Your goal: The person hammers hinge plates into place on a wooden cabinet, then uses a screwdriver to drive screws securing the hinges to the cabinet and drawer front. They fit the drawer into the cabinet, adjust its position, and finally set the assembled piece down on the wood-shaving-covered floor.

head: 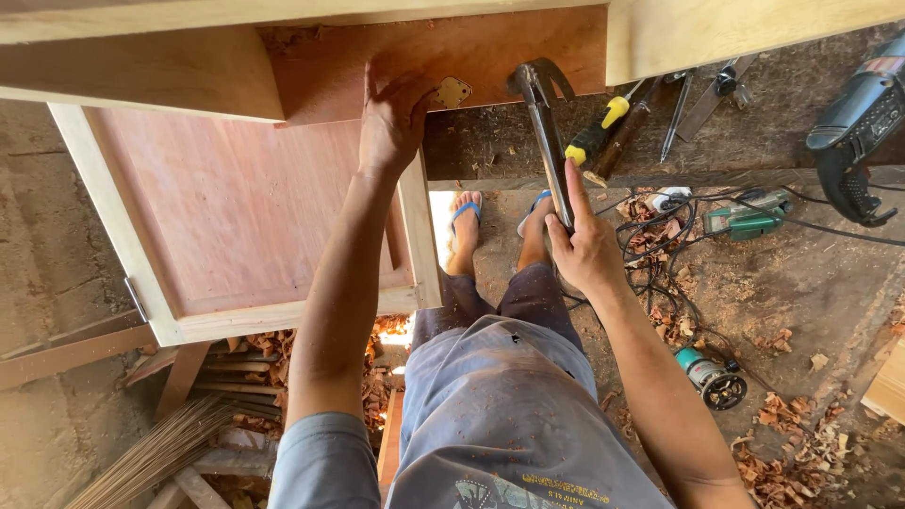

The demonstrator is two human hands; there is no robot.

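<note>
Hands at work on a wooden cabinet: our left hand [391, 118] presses flat against the reddish plywood panel [320, 75] beside a small brass hinge [452, 91], while our right hand [583, 243] grips a claw hammer [545, 123] raised near it.

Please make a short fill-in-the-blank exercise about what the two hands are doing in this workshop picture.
1. The right hand grips a ____ by its handle.
2. The left hand presses on the board beside a small metal ____.
3. The screwdriver on the bench has a black and ____ handle.

Missing words: hammer; hinge; yellow
</note>
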